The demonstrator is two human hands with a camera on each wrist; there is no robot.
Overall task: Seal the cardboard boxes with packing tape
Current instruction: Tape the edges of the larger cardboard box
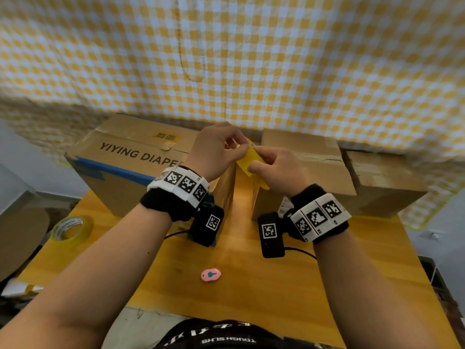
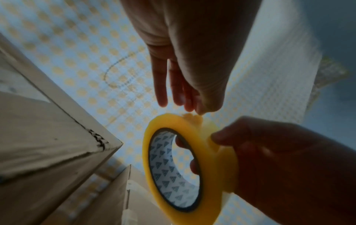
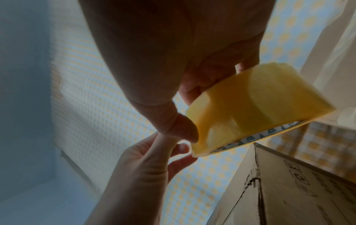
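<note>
A yellow packing tape roll [image 1: 251, 161] is held up between two cardboard boxes. My right hand [image 1: 266, 163] grips the roll, fingers through its core [image 2: 173, 167] and thumb on its outer face [image 3: 185, 130]. My left hand [image 1: 239, 146] pinches a crumpled loose tape end [image 2: 192, 118] at the roll's top edge. The left box [image 1: 130, 157] reads "YIYING DIAPER" and has a blue stripe. The right box [image 1: 309, 167] shows old tape across its top flaps. Both boxes stand on the table behind my hands.
A third cardboard box [image 1: 385, 180] stands at the far right. A second tape roll [image 1: 71, 230] lies on the yellow wooden table [image 1: 226, 293] at the left edge. A small pink cutter [image 1: 210, 275] lies near the front. Checked cloth [image 1: 251, 59] hangs behind.
</note>
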